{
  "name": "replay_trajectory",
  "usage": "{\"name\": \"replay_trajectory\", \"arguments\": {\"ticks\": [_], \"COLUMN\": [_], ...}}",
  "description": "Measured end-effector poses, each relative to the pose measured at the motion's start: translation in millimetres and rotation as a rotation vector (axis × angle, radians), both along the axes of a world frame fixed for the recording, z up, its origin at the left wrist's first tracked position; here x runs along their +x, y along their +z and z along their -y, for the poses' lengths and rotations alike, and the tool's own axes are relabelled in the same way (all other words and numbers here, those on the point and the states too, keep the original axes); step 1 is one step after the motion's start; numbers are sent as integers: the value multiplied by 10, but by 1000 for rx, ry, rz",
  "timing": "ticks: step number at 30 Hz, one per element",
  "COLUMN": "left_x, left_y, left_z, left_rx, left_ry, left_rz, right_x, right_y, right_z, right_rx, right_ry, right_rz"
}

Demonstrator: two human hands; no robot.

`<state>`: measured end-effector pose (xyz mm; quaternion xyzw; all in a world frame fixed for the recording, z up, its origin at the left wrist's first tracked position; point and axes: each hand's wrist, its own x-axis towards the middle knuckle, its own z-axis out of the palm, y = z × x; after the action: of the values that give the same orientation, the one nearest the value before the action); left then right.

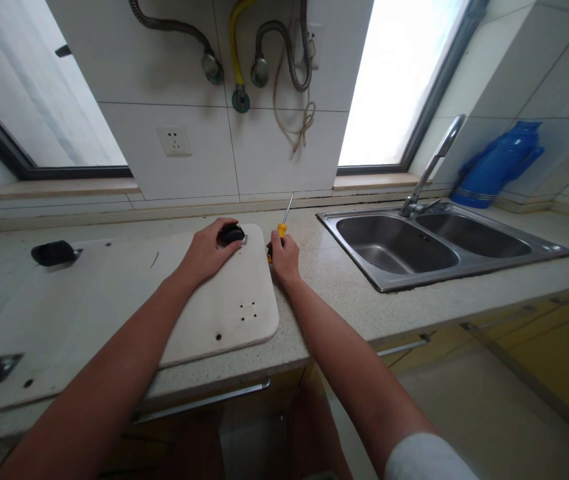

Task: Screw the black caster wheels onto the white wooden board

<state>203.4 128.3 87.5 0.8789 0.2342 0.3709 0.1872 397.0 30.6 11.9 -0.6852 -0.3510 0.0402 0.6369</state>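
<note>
White board (114, 300): flat on countertop (364, 293), nearest. Left hand (209, 253): fingers curled over black caster wheel (233, 233) at board's far right corner. Right hand (283, 257): closed around yellow-handled screwdriver (283, 227), just beside board, shaft pointing away. Steel double sink (439, 247): farther right.

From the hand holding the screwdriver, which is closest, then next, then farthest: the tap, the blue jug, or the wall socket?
Measured from the right hand, as the head camera shows it:
1. Wall socket, up on the tiled wall to the left, and tap, behind the sink on the right, look too close to call.
2. Blue jug, far right corner past the sink, is plainly farthest.
</note>
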Motion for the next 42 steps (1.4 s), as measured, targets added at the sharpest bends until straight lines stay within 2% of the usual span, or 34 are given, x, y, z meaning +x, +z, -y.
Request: {"name": "replay_trajectory", "arguments": {"ticks": [5,12,25,42], "left_x": [-2,32,47,34], "left_y": [-1,-8,-9,-16], "left_z": [-14,-14,5,19], "left_rx": [49,122,120,110], "left_ry": [-23,75,116,93], "left_rz": [-38,-102,-120,-87], "right_x": [-5,0,-6,-25], "right_y": [4,-7,-2,35], "right_z": [-7,-27,-33,-1], "right_rx": [2,5,-1,-20], "right_ry": [-1,-8,-4,-5], "right_rz": [-3,2,-2,-9]}}
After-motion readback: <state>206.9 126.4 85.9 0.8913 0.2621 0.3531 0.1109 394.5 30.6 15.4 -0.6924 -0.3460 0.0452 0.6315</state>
